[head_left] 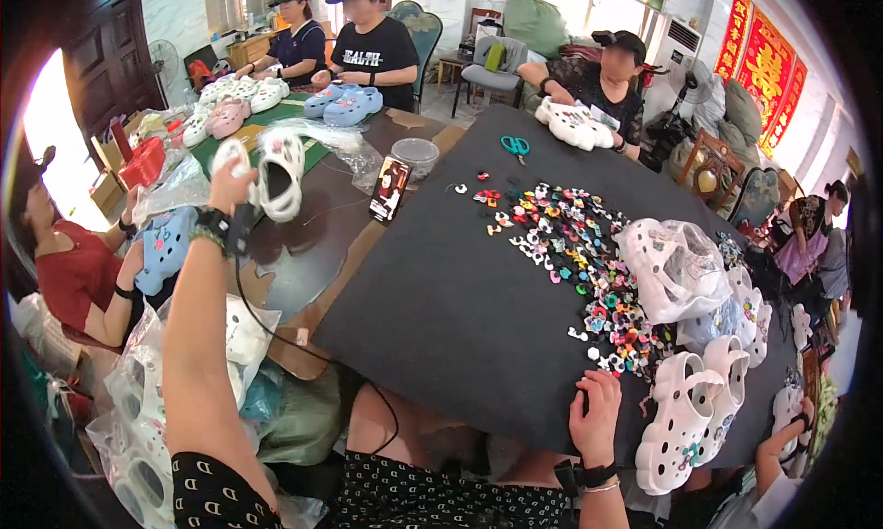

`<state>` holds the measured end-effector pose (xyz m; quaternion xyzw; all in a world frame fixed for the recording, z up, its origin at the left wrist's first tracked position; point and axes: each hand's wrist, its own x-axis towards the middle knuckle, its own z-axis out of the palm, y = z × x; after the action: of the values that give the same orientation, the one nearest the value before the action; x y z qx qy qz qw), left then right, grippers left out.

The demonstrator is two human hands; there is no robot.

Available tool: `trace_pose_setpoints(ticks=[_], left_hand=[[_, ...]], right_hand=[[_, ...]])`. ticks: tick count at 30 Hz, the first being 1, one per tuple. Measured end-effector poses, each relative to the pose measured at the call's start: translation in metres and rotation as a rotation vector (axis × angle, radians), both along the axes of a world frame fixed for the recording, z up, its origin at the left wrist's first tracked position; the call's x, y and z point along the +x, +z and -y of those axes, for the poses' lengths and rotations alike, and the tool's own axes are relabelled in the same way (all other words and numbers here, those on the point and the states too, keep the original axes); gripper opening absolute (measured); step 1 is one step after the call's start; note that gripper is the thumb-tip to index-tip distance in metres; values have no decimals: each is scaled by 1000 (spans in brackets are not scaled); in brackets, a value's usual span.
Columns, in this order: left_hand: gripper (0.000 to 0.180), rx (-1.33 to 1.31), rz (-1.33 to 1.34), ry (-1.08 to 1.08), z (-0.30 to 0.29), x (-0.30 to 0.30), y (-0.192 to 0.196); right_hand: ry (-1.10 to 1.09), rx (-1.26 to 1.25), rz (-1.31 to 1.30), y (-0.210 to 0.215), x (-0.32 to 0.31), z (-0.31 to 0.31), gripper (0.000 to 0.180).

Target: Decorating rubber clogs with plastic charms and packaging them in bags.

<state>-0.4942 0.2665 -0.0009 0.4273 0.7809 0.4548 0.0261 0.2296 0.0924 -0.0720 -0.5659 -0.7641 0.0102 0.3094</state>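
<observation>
My left hand (231, 190) reaches out over the brown table at the left, its fingers closed round a white clog (234, 157). Right beside it is a second white clog (280, 175), its opening facing up. On the near edge of the black mat (441, 290) rests my right hand (596, 411), palm down with slightly bent fingers and nothing in it. Just beyond its fingertips lies a heap of small colourful shoe charms (589, 262). To its right, a pair of white clogs (679, 423) with charms stands close by.
Bagged white clogs (673, 270) stand beside the charms. Teal scissors (516, 148), a phone (390, 189) and a round plastic tub (415, 156) lie farther off. Blue clogs (342, 103) sit before co-workers across the table. Bags of clogs (147, 391) crowd my left; a black cable (276, 334) crosses my lap.
</observation>
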Motion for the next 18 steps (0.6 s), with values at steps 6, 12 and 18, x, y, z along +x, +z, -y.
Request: trace_pose_setpoints(ticks=[6,12,18], left_hand=[[27,60,-64,-470,42,224,0],[21,77,-314,-949,77,392,26],[16,148,-221,-1408,108,555,45]], right_hand=[[-19,30,42,2,3,1,18],[16,115,-25,-9,10,-5,22],[22,98,-38,-14,15,-2,27]])
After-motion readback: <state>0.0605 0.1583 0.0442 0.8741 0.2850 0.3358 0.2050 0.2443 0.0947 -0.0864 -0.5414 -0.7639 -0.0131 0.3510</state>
